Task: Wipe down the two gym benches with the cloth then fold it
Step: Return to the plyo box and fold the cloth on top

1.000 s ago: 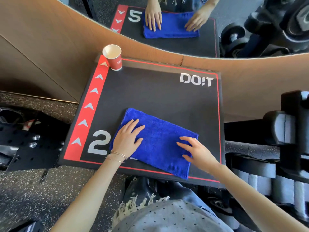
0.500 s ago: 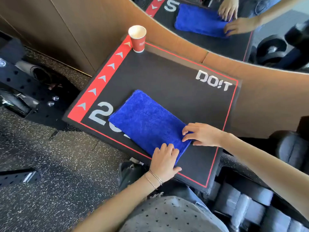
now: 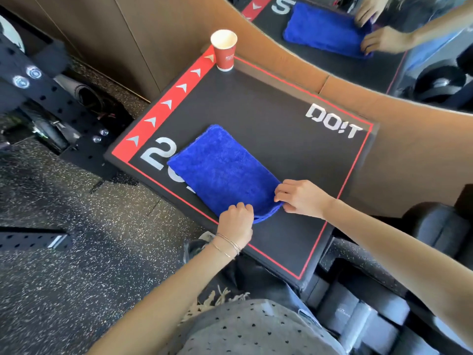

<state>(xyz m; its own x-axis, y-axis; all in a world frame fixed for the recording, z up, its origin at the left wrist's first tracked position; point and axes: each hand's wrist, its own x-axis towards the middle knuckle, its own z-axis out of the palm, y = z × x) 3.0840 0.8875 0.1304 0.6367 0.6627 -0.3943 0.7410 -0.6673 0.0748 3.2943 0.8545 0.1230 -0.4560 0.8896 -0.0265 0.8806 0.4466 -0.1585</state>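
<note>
folding looks like the step in hand: the blue cloth [image 3: 222, 170] lies already doubled on the near left part of the black worktop [image 3: 281, 139], covering part of the white 2, with its near right end raised a little. the left grip [image 3: 236, 221] has its fingers curled onto the near corner of that end, grasping the edge. the right grip [image 3: 302, 198], just beside it, pinches the far corner of the same end. to do this well, i judge both corners should rise together and travel level toward the far left end so the edges meet squarely, then be pressed flat. the plush pile may slide layer on layer, so every layer wants pinching

around it, from the left: a black perforated rack [image 3: 51, 103] stands on the speckled floor [image 3: 76, 213], well apart from the cloth. a red paper cup [image 3: 224, 49] stands upright at the worktop's far left corner, clear of the fold's likely path. a mirror [image 3: 384, 80] behind repeats the scene, and dark weights [image 3: 371, 316] sit low at the right. nothing seems to stand in the way
</note>
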